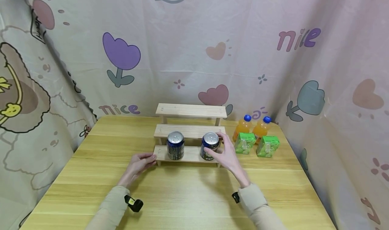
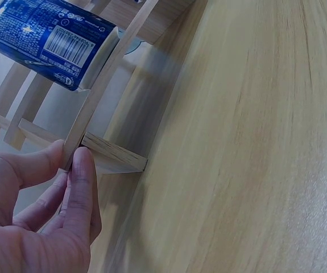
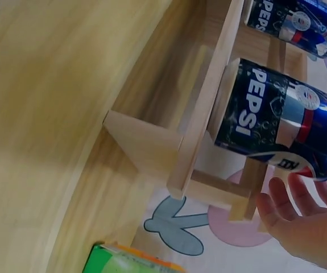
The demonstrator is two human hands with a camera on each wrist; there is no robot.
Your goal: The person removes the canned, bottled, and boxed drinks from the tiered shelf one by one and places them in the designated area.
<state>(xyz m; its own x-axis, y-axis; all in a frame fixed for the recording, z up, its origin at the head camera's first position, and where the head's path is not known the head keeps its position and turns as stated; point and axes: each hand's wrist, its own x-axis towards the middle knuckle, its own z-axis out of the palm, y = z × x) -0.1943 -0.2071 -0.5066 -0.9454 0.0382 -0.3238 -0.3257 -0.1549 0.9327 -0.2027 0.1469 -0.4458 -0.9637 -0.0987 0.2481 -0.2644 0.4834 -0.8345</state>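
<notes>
A three-tier wooden display stand stands on the table. My left hand pinches the left end of its lowest plank, thumb above and fingers beneath. Two blue-and-black Pepsi cans stand upright on that plank. The left can is a little in from my left hand. My right hand is curled round the right can, thumb across its front and fingers at its right side and back. In the right wrist view the fingertips lie right beside the can wall; the thumb is out of that view.
Right of the stand are two orange drink bottles with blue caps. Two green drink cartons stand in front of them. The wooden table meets a printed curtain at the back and sides.
</notes>
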